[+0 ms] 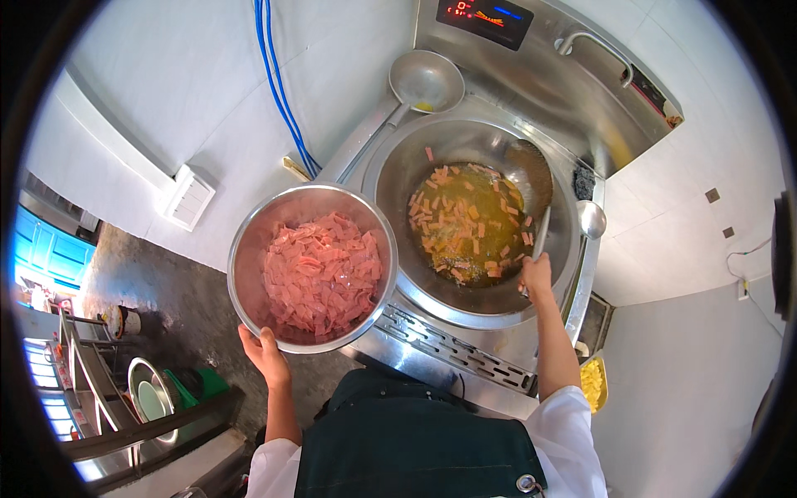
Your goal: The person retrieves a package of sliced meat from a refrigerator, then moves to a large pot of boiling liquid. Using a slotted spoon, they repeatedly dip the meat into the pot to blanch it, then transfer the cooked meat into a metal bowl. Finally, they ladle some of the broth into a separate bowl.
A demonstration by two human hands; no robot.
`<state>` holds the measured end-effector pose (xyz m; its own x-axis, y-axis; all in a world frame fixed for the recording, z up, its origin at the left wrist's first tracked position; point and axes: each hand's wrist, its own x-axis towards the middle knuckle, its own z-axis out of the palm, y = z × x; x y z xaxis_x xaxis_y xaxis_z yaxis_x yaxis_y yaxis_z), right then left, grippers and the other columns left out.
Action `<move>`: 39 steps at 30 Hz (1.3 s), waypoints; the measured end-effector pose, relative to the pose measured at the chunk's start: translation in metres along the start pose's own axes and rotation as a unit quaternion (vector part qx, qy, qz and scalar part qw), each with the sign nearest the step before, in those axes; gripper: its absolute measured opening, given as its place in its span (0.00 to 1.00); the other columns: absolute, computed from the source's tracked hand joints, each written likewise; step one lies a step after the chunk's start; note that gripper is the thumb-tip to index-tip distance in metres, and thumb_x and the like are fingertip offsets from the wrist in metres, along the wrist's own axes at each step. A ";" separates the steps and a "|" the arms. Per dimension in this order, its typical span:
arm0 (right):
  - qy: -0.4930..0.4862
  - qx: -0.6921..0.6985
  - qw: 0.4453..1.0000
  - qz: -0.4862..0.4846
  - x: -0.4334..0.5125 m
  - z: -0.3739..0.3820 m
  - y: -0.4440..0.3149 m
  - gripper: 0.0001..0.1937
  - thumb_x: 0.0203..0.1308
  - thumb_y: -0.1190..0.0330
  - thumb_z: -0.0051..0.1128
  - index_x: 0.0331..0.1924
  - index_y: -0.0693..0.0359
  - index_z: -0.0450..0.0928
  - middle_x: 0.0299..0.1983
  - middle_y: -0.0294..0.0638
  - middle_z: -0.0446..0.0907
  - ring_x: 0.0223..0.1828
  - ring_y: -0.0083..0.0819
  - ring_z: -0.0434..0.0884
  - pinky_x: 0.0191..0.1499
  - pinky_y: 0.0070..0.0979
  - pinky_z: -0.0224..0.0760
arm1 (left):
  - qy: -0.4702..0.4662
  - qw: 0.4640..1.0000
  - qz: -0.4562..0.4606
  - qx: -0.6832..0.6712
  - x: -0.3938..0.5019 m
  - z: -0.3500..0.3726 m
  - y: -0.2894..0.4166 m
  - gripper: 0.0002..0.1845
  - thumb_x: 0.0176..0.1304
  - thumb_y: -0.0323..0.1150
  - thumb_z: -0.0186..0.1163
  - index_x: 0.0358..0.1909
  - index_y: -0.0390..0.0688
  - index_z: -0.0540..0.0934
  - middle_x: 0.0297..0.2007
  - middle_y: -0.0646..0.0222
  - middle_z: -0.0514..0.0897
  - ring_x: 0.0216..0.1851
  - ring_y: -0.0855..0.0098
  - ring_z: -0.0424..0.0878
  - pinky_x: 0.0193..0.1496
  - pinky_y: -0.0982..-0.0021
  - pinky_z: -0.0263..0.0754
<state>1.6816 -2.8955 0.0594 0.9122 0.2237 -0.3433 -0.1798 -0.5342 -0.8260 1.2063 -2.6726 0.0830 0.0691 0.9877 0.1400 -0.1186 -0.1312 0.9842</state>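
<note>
My left hand [266,360] grips the near rim of a stainless steel bowl [235,274], which holds a heap of pink sliced meat [320,274]. The bowl is beside the left edge of a large wok [557,283]. Yellowish oil [457,243] with many small pink meat pieces lies in the wok, bubbling at its near side. My right hand [537,277] is closed around the handle of a large skimmer [532,177], whose dark mesh head rests against the wok's right inner wall.
A metal ladle pan [429,81] sits behind the wok at the left. At the right are a steel ladle [591,219] and a dark scouring pad [583,182]. A tap [598,40] projects from the steel backsplash. A slotted grate [454,355] runs along the stove's front. A tray of yellow pieces [593,383] stands lower right.
</note>
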 end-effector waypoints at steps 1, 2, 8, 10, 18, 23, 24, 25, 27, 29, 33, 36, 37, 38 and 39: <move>-0.027 0.045 0.999 0.012 0.000 0.008 -0.003 0.07 0.63 0.75 0.42 0.41 0.69 0.60 0.23 0.53 0.75 0.13 0.37 0.76 0.09 0.32 0.63 | 0.004 1.000 0.001 0.002 0.000 0.001 0.002 0.17 0.66 0.34 0.55 0.52 0.37 0.70 0.45 0.71 0.74 0.45 0.77 0.70 0.53 0.73 0.65; -0.102 0.125 0.986 0.041 0.009 0.018 0.005 0.04 0.62 0.77 0.41 0.39 0.67 0.60 0.23 0.52 0.75 0.12 0.35 0.72 0.09 0.31 0.62 | 0.007 1.000 0.003 0.003 -0.001 0.004 0.005 0.16 0.66 0.34 0.55 0.52 0.37 0.70 0.45 0.71 0.74 0.45 0.77 0.70 0.53 0.73 0.65; -0.255 0.342 0.888 0.172 -0.006 0.073 -0.001 0.08 0.63 0.78 0.42 0.27 0.57 0.64 0.14 0.29 0.56 0.10 0.19 0.58 0.11 0.22 0.50 | 0.014 1.000 -0.003 -0.008 -0.002 0.005 0.003 0.15 0.65 0.32 0.53 0.51 0.38 0.70 0.44 0.71 0.73 0.45 0.77 0.69 0.53 0.73 0.64; -0.304 0.387 0.843 0.218 -0.009 0.082 -0.004 0.08 0.63 0.77 0.47 0.28 0.56 0.64 0.15 0.27 0.58 0.10 0.17 0.57 0.11 0.21 0.50 | 0.011 1.000 -0.009 -0.010 -0.003 0.004 0.001 0.15 0.65 0.31 0.53 0.51 0.38 0.70 0.44 0.71 0.73 0.45 0.77 0.69 0.53 0.73 0.64; -0.364 0.318 0.859 0.167 -0.045 0.069 -0.038 0.09 0.63 0.78 0.47 0.35 0.53 0.60 0.16 0.28 0.61 0.09 0.16 0.58 0.09 0.19 0.50 | 0.004 1.000 0.008 -0.026 0.000 0.005 0.000 0.16 0.65 0.30 0.52 0.52 0.37 0.70 0.45 0.70 0.74 0.46 0.76 0.70 0.55 0.72 0.64; -0.381 0.232 0.886 0.126 -0.076 0.035 -0.070 0.11 0.62 0.77 0.50 0.37 0.53 0.58 0.16 0.30 0.60 0.10 0.19 0.60 0.09 0.23 0.52 | 0.007 1.000 0.005 0.005 0.001 0.003 -0.002 0.15 0.65 0.30 0.51 0.52 0.37 0.70 0.44 0.69 0.74 0.46 0.76 0.69 0.54 0.72 0.64; -0.386 0.212 0.890 0.117 -0.080 0.027 -0.072 0.12 0.62 0.77 0.50 0.42 0.54 0.59 0.16 0.30 0.59 0.09 0.19 0.59 0.09 0.24 0.52 | 0.008 1.000 0.002 0.011 0.001 0.003 -0.001 0.15 0.65 0.30 0.51 0.51 0.37 0.70 0.44 0.69 0.74 0.45 0.76 0.69 0.54 0.72 0.63; -0.382 0.202 0.893 0.122 -0.084 0.018 -0.075 0.12 0.62 0.77 0.50 0.42 0.54 0.60 0.16 0.30 0.60 0.09 0.18 0.59 0.08 0.23 0.51 | 0.005 1.000 0.002 0.020 0.002 0.000 -0.003 0.14 0.65 0.30 0.51 0.51 0.37 0.70 0.43 0.70 0.73 0.45 0.76 0.69 0.53 0.72 0.63; -0.373 0.183 0.900 0.130 -0.095 -0.003 -0.083 0.12 0.62 0.78 0.49 0.42 0.53 0.60 0.15 0.29 0.60 0.08 0.17 0.58 0.06 0.22 0.49 | -0.002 0.999 0.002 0.035 0.003 -0.006 -0.009 0.13 0.65 0.29 0.51 0.50 0.37 0.70 0.42 0.70 0.73 0.44 0.77 0.68 0.52 0.72 0.64; -0.356 0.152 0.916 0.105 -0.097 -0.027 -0.090 0.10 0.62 0.76 0.49 0.41 0.54 0.61 0.15 0.30 0.59 0.07 0.18 0.58 0.06 0.22 0.48 | 0.009 0.999 0.001 0.035 0.001 -0.003 -0.003 0.12 0.65 0.29 0.52 0.49 0.37 0.71 0.41 0.71 0.73 0.42 0.78 0.67 0.50 0.73 0.64; -0.235 0.089 0.967 0.042 -0.082 -0.075 -0.086 0.11 0.60 0.76 0.49 0.43 0.58 0.62 0.17 0.33 0.63 0.10 0.20 0.61 0.09 0.25 0.55 | 0.008 0.999 -0.014 0.027 0.000 -0.001 0.000 0.12 0.65 0.29 0.51 0.49 0.37 0.71 0.41 0.71 0.73 0.42 0.78 0.68 0.49 0.73 0.64; -0.112 0.019 0.993 0.011 -0.058 -0.092 -0.067 0.08 0.60 0.76 0.46 0.41 0.62 0.61 0.18 0.35 0.64 0.11 0.24 0.63 0.10 0.27 0.58 | 0.024 0.999 -0.011 0.020 -0.001 0.008 0.006 0.09 0.64 0.28 0.50 0.45 0.38 0.70 0.37 0.73 0.70 0.38 0.79 0.66 0.45 0.74 0.63; -0.078 0.006 0.997 0.001 -0.045 -0.096 -0.056 0.08 0.61 0.76 0.46 0.41 0.63 0.60 0.18 0.36 0.64 0.11 0.24 0.64 0.10 0.27 0.58 | 0.033 0.999 -0.005 0.018 -0.001 0.011 0.008 0.08 0.64 0.28 0.50 0.43 0.39 0.70 0.35 0.74 0.69 0.36 0.80 0.64 0.43 0.75 0.63; -0.066 -0.026 0.997 -0.016 -0.033 -0.102 -0.041 0.08 0.61 0.75 0.45 0.41 0.66 0.60 0.19 0.37 0.64 0.12 0.25 0.64 0.10 0.28 0.59 | 0.027 1.000 -0.003 0.015 0.000 0.010 0.005 0.07 0.64 0.28 0.50 0.42 0.39 0.70 0.35 0.75 0.69 0.36 0.80 0.64 0.43 0.75 0.63; -0.051 -0.041 0.998 -0.006 -0.032 -0.101 -0.036 0.08 0.61 0.76 0.45 0.40 0.66 0.60 0.18 0.37 0.64 0.12 0.25 0.65 0.10 0.28 0.60 | 0.019 1.000 -0.010 0.015 0.001 0.005 0.003 0.09 0.64 0.28 0.50 0.44 0.38 0.70 0.37 0.74 0.70 0.38 0.79 0.66 0.45 0.74 0.64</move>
<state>1.6958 -2.9655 0.1456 0.8714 0.3100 -0.3802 -0.1346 -0.5941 -0.7930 1.2114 -2.6726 0.0866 0.0332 0.9926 0.1170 -0.0881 -0.1137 0.9896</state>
